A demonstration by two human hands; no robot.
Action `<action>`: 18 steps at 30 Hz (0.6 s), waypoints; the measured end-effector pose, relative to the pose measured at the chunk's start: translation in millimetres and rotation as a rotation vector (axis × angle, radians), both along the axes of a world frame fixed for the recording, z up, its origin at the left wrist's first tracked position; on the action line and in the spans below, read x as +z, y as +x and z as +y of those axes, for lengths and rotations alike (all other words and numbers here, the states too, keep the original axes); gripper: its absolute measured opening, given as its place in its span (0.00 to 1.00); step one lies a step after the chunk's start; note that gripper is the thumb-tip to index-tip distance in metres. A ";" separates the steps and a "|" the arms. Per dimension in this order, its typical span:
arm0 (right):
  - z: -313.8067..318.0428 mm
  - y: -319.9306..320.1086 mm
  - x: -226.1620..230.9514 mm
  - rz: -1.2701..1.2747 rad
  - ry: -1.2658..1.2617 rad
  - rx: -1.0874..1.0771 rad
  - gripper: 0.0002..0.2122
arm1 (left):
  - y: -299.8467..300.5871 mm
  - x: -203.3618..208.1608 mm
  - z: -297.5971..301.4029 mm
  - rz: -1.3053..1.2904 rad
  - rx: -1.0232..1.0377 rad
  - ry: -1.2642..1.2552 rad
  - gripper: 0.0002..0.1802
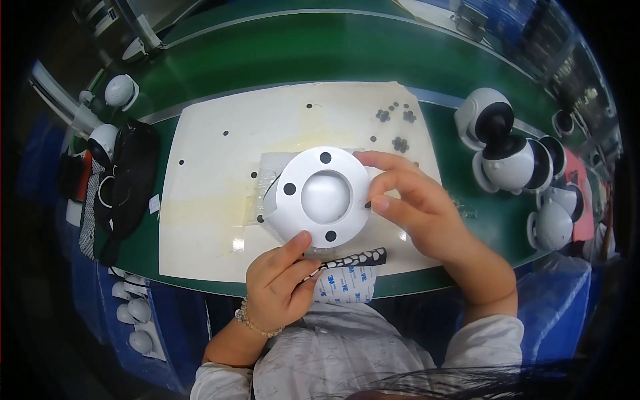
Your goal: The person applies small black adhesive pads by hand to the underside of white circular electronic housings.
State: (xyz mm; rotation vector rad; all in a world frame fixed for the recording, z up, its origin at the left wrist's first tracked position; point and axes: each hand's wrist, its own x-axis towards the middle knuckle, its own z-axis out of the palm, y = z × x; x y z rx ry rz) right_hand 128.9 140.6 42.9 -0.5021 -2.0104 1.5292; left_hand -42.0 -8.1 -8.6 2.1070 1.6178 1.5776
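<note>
A white camera (288, 212) lies on the pale board with its round, ringed base (307, 171) facing up. Three black round pads sit on the ring, among them the top pad (325, 158). My right hand (417, 207) is at the ring's right edge. Its index finger touches the rim, and a small dark pad (368, 205) shows at the thumb tip. My left hand (283, 277) grips a black strip (357, 259) with pale round holes, while its index fingertip rests on the base's lower rim. A white liner sheet with blue print (345, 285) hangs below the strip.
The pale board (207, 193) carries scattered black dots and clusters of them (400, 144). White cameras with black fronts (510, 160) crowd the right side. A black pouch (133, 180) and scissors (105, 191) lie at left. A green belt (280, 57) runs behind.
</note>
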 end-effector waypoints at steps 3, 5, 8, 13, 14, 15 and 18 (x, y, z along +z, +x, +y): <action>0.4 -1.5 -4.9 0.030 0.034 -0.016 0.03 | 0.9 -1.7 0.5 0.001 0.020 0.003 0.13; 0.3 -2.6 -5.3 0.031 0.100 -0.026 0.02 | 0.8 -2.5 0.8 0.003 0.029 0.007 0.13; -0.5 -3.4 -3.9 0.009 0.181 -0.031 0.02 | -0.1 -4.3 1.0 0.002 0.033 0.018 0.13; -1.2 -5.3 -3.8 -0.001 0.219 -0.049 0.02 | -0.8 -5.4 1.2 0.013 0.041 0.025 0.13; -1.3 -5.7 -3.7 -0.001 0.244 -0.056 0.02 | -1.5 -4.6 1.0 0.013 0.041 0.025 0.13; -1.0 -6.0 -3.8 -0.001 0.244 -0.056 0.02 | -2.8 -3.3 0.5 0.044 0.019 0.021 0.11; 2.4 -6.8 -6.5 -0.013 0.401 -0.088 0.03 | -3.6 -2.5 0.6 0.077 -0.001 0.021 0.09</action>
